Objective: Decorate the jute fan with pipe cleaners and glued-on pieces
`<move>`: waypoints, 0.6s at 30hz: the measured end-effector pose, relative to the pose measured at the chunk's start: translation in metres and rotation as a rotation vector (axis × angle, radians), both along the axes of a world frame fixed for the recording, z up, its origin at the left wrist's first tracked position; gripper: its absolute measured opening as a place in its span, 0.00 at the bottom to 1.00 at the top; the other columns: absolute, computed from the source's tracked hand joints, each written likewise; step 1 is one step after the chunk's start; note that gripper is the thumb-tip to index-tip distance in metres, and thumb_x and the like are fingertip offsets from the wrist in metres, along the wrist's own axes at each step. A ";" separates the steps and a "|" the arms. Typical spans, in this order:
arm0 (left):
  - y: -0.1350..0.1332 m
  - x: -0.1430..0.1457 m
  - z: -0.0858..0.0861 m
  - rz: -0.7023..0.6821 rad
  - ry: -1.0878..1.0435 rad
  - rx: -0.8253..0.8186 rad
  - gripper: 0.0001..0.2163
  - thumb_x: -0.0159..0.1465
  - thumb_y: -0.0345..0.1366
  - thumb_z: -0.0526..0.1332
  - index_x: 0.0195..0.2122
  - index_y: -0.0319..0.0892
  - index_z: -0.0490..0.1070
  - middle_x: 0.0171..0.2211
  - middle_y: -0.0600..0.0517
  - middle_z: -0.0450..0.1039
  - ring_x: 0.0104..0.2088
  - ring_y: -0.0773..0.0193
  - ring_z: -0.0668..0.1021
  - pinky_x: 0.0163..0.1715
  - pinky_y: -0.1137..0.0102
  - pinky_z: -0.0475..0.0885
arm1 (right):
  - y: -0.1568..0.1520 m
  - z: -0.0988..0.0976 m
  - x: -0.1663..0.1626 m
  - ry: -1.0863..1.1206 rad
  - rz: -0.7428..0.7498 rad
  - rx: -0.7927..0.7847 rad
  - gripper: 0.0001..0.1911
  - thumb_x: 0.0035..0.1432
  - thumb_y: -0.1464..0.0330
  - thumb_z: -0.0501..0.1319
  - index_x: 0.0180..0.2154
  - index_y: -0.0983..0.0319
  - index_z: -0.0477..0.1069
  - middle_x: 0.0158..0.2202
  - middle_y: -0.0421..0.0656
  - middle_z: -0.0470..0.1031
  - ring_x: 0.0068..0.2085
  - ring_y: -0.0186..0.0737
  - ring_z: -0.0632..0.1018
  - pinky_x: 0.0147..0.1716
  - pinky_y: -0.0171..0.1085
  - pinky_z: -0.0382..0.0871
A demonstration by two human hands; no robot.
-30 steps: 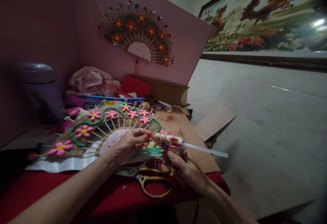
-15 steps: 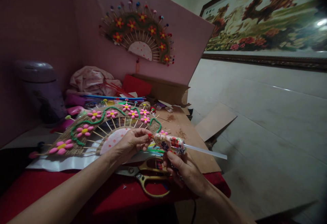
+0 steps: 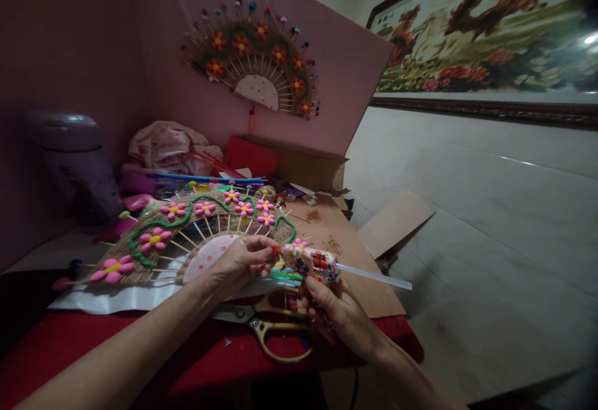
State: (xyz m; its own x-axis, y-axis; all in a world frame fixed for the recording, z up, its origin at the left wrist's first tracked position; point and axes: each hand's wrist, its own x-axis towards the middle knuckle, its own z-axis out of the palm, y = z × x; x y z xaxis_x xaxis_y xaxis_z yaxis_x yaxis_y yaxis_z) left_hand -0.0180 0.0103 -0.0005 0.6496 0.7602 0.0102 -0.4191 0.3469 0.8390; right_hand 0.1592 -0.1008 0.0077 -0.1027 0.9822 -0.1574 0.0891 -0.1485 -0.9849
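Glue gun (image 3: pixel 312 262) is held above the surface (image 3: pixel 215 363); at its tip the left hand (image 3: pixel 246 262) pinches its fingers together, contents unclear; the right hand (image 3: pixel 340 313) wraps fingers round its handle; rightmost, the glue stick (image 3: pixel 376 276) protrudes slightly less than a second ago.

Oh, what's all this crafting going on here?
A person is working with a glue gun, its patterned body held in the right hand and a pale glue stick poking out behind. The left hand has its fingertips together at the nozzle; whatever they pinch is too small to tell. Beyond the hands lies a fan with pink flowers, and scissors lie nearer the person. A similar fan with orange flowers is up behind.
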 end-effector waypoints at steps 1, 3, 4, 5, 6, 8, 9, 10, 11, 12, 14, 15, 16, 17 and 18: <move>0.000 0.000 0.000 0.004 0.000 -0.004 0.12 0.45 0.33 0.71 0.28 0.34 0.73 0.20 0.53 0.71 0.17 0.74 0.69 0.17 0.79 0.62 | 0.000 0.000 0.000 -0.001 -0.001 0.002 0.22 0.56 0.51 0.55 0.30 0.65 0.64 0.24 0.37 0.64 0.16 0.22 0.59 0.10 0.24 0.52; 0.000 0.000 0.000 0.012 0.000 -0.013 0.12 0.44 0.33 0.72 0.28 0.33 0.73 0.20 0.52 0.71 0.18 0.74 0.70 0.17 0.79 0.62 | 0.000 0.000 0.000 0.001 0.004 0.009 0.22 0.56 0.51 0.54 0.30 0.65 0.65 0.24 0.37 0.64 0.16 0.22 0.59 0.10 0.24 0.52; 0.000 0.000 0.000 0.014 0.001 -0.015 0.12 0.44 0.33 0.72 0.27 0.33 0.73 0.20 0.52 0.71 0.18 0.74 0.70 0.17 0.79 0.63 | 0.000 -0.001 -0.001 0.006 0.007 0.013 0.22 0.57 0.51 0.54 0.30 0.65 0.65 0.24 0.37 0.64 0.16 0.22 0.59 0.10 0.24 0.52; 0.000 0.000 0.000 0.014 0.001 -0.015 0.13 0.44 0.33 0.72 0.27 0.33 0.73 0.20 0.52 0.71 0.18 0.74 0.70 0.17 0.79 0.63 | -0.001 -0.001 -0.001 0.011 0.010 0.017 0.22 0.57 0.51 0.54 0.30 0.65 0.65 0.24 0.38 0.64 0.16 0.22 0.59 0.10 0.24 0.52; 0.000 0.000 0.000 0.013 0.002 -0.013 0.13 0.44 0.33 0.72 0.27 0.33 0.73 0.20 0.52 0.71 0.17 0.74 0.69 0.17 0.79 0.63 | -0.001 -0.001 -0.001 0.017 0.012 0.022 0.22 0.57 0.51 0.54 0.30 0.65 0.65 0.24 0.38 0.64 0.16 0.22 0.59 0.10 0.24 0.51; 0.000 0.001 0.001 0.015 0.006 -0.009 0.12 0.44 0.33 0.72 0.27 0.33 0.73 0.20 0.52 0.71 0.17 0.74 0.69 0.17 0.79 0.63 | 0.000 -0.002 0.000 0.025 0.012 0.031 0.21 0.58 0.52 0.54 0.30 0.65 0.65 0.25 0.38 0.64 0.16 0.22 0.59 0.10 0.24 0.51; 0.000 0.001 0.001 0.018 0.009 -0.009 0.12 0.44 0.33 0.72 0.28 0.33 0.73 0.20 0.52 0.71 0.17 0.74 0.69 0.17 0.79 0.63 | 0.000 -0.003 0.000 0.024 0.012 0.038 0.21 0.58 0.52 0.54 0.30 0.65 0.65 0.25 0.38 0.64 0.16 0.22 0.59 0.10 0.24 0.51; 0.000 0.001 0.001 0.021 0.013 -0.010 0.12 0.44 0.33 0.72 0.28 0.33 0.73 0.20 0.52 0.71 0.18 0.74 0.69 0.17 0.79 0.63 | 0.000 -0.003 0.000 0.022 0.014 0.043 0.21 0.58 0.52 0.54 0.30 0.65 0.65 0.25 0.38 0.64 0.16 0.21 0.59 0.10 0.24 0.51; 0.000 0.001 0.001 0.023 0.018 -0.012 0.12 0.44 0.33 0.72 0.28 0.33 0.73 0.21 0.52 0.72 0.18 0.74 0.69 0.18 0.79 0.63 | 0.000 -0.003 0.000 0.019 0.015 0.047 0.21 0.58 0.52 0.53 0.30 0.65 0.65 0.24 0.38 0.64 0.16 0.21 0.59 0.10 0.24 0.51; 0.000 0.001 0.001 0.023 0.022 -0.013 0.12 0.44 0.33 0.72 0.28 0.33 0.73 0.21 0.52 0.72 0.18 0.74 0.69 0.18 0.79 0.63 | 0.001 -0.003 0.000 0.015 0.017 0.047 0.22 0.58 0.52 0.53 0.30 0.65 0.65 0.24 0.38 0.64 0.15 0.21 0.59 0.10 0.24 0.51; 0.000 0.000 0.001 0.020 0.023 -0.012 0.12 0.44 0.33 0.72 0.28 0.33 0.73 0.21 0.52 0.72 0.18 0.74 0.69 0.17 0.79 0.63 | 0.001 -0.003 0.000 0.010 0.013 0.045 0.22 0.57 0.51 0.54 0.29 0.65 0.65 0.24 0.38 0.64 0.15 0.22 0.59 0.09 0.25 0.51; 0.000 0.000 0.000 0.020 0.022 -0.011 0.12 0.44 0.33 0.72 0.28 0.33 0.73 0.21 0.52 0.72 0.18 0.74 0.69 0.18 0.79 0.63 | 0.002 -0.003 0.000 0.011 0.006 0.042 0.22 0.57 0.51 0.54 0.29 0.65 0.65 0.24 0.38 0.64 0.15 0.22 0.60 0.09 0.25 0.51; 0.000 0.000 0.000 0.018 0.020 -0.009 0.12 0.44 0.33 0.72 0.28 0.33 0.73 0.21 0.52 0.72 0.18 0.74 0.70 0.18 0.79 0.63 | 0.001 -0.002 0.000 0.015 -0.001 0.038 0.22 0.57 0.51 0.54 0.29 0.65 0.65 0.23 0.37 0.64 0.15 0.22 0.60 0.09 0.25 0.51; 0.000 0.000 -0.001 0.017 0.017 -0.009 0.12 0.44 0.33 0.72 0.28 0.33 0.73 0.21 0.52 0.72 0.18 0.74 0.70 0.18 0.79 0.64 | 0.001 -0.002 0.000 0.021 -0.005 0.034 0.22 0.56 0.51 0.54 0.29 0.65 0.65 0.23 0.37 0.64 0.15 0.22 0.60 0.09 0.25 0.51; 0.000 0.000 -0.001 0.017 0.014 -0.010 0.12 0.45 0.33 0.72 0.28 0.33 0.74 0.21 0.52 0.72 0.18 0.74 0.70 0.18 0.79 0.64 | 0.001 -0.002 -0.001 0.028 -0.007 0.028 0.22 0.56 0.51 0.55 0.29 0.65 0.65 0.23 0.37 0.63 0.16 0.23 0.60 0.09 0.25 0.51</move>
